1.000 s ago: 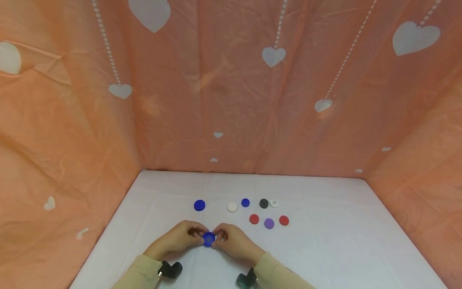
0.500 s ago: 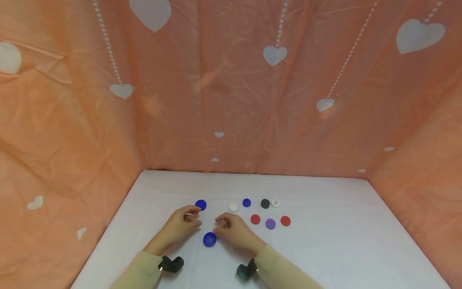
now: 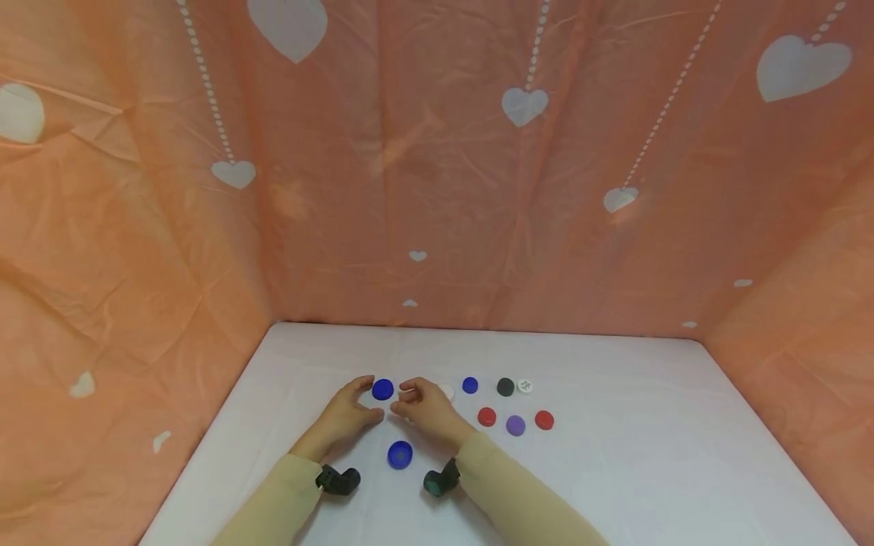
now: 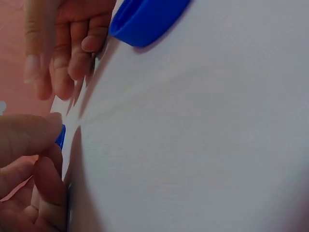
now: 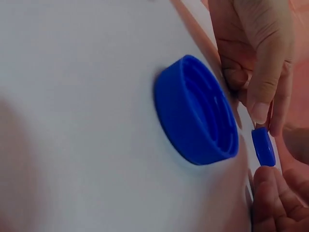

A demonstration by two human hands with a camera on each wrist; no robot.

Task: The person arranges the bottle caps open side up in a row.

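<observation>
The fingers of the left hand (image 3: 344,414) stand wide, with thumb and forefinger well parted in a curve beside the far blue cap (image 3: 383,390); the fingers of the right hand (image 3: 430,412) are loosely bent, thumb and forefinger a narrow gap apart, on the cap's other side. The cap lies on the table between the two sets of fingertips, neither of them gripping it; whether any fingertip brushes its edge is impossible to tell. Nearer the person, between the forearms, the near blue cap (image 5: 195,112) rests with its ridged hollow facing up, apart from both hands. Just past the right hand, a white cap (image 3: 447,392) is partly covered by it. Farther right, in a loose row, come a small blue cap (image 3: 470,385), a black cap (image 3: 505,387) and, close beside that, a patterned white disc (image 3: 524,386). Nearer than this row lie a red cap (image 3: 487,417), a purple cap (image 3: 515,425) and a second red cap (image 3: 544,420). Beige sleeves (image 3: 529,497) reach to dark wrist devices (image 3: 338,481) over the white table (image 3: 649,455). Beyond it hangs an orange curtain (image 3: 451,189) printed with pale hearts.
</observation>
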